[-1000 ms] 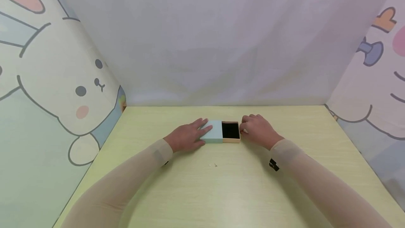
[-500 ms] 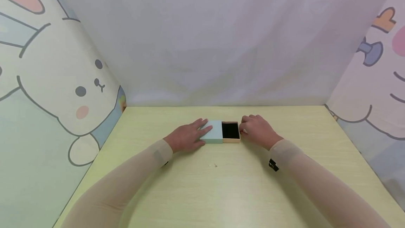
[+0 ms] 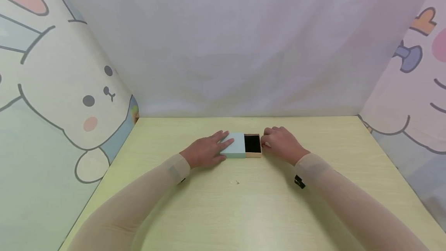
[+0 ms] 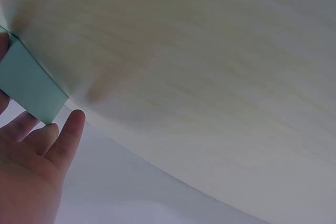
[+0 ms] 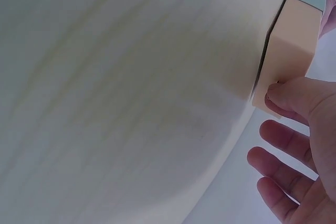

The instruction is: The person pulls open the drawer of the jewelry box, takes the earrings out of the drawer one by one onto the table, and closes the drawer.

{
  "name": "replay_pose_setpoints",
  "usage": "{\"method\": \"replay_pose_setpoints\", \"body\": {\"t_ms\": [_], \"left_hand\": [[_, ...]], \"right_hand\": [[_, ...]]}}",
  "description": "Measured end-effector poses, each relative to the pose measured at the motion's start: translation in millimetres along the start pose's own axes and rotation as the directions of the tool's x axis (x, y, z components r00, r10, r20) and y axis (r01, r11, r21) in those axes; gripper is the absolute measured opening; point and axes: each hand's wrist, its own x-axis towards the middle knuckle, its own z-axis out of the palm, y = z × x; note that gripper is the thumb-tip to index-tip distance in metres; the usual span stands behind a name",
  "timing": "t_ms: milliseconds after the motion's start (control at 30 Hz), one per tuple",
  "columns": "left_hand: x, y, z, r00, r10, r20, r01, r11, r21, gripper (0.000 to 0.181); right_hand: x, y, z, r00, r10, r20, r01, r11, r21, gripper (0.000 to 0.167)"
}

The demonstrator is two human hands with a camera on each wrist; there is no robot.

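Observation:
A small slide box lies on the table, with a pale blue sleeve [image 3: 238, 145] and a peach drawer [image 3: 253, 155] that sticks out to the right. Black lining [image 3: 252, 143] shows inside the drawer. My left hand [image 3: 205, 151] holds the sleeve with spread fingers, the index on top and the thumb along the front side. The left wrist view shows the sleeve's end [image 4: 32, 81] near those fingers. My right hand [image 3: 283, 144] pinches the drawer's outer end between thumb and index; its other fingers stay off the box in the right wrist view.
Two tiny bits [image 3: 237, 182] lie on the light wooden table [image 3: 265, 212] in front of the box. A plain pale curtain [image 3: 244, 49] hangs behind, and cartoon-printed panels [image 3: 59, 100] flank both sides.
The right hand has moved slightly left with the drawer, so a little less of the drawer sticks out of the sleeve. The left hand and sleeve have stayed put.

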Motion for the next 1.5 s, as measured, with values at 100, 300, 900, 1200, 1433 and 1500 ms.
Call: {"method": "replay_pose_setpoints", "body": {"t_ms": [100,300,900,1200,1433,1500], "left_hand": [[0.5,-0.1,-0.1,1.0,0.0,-0.001,0.0,1.0,0.008,0.075],[1.2,0.1,0.5,1.0,0.004,-0.005,-0.004,1.0,0.009,0.076],[-1.0,1.8,-1.9,1.0,-0.002,-0.002,0.002,1.0,0.008,0.077],[0.1,0.6,-1.3,1.0,0.006,-0.019,-0.006,1.0,0.019,0.076],[1.3,-0.6,0.6,1.0,0.001,-0.014,0.0,0.999,0.033,0.077],[1.7,-1.0,0.9,1.0,0.001,-0.014,-0.001,0.999,0.036,0.077]], "right_hand": [[1.1,-1,0,1.0,-0.003,-0.004,0.003,1.0,-0.006,0.008],[3.4,-3,5,1.0,-0.012,-0.011,0.012,1.0,-0.013,0.008],[12.0,-9,8,0.999,-0.045,-0.022,0.044,0.998,-0.042,0.008],[21.2,-16,7,0.998,-0.055,-0.008,0.054,0.998,-0.034,0.008],[28.0,-21,10,0.999,-0.049,0.002,0.049,0.999,-0.021,0.006],[29.4,-23,10,0.999,-0.05,0.0,0.05,0.998,-0.026,0.006]]}}
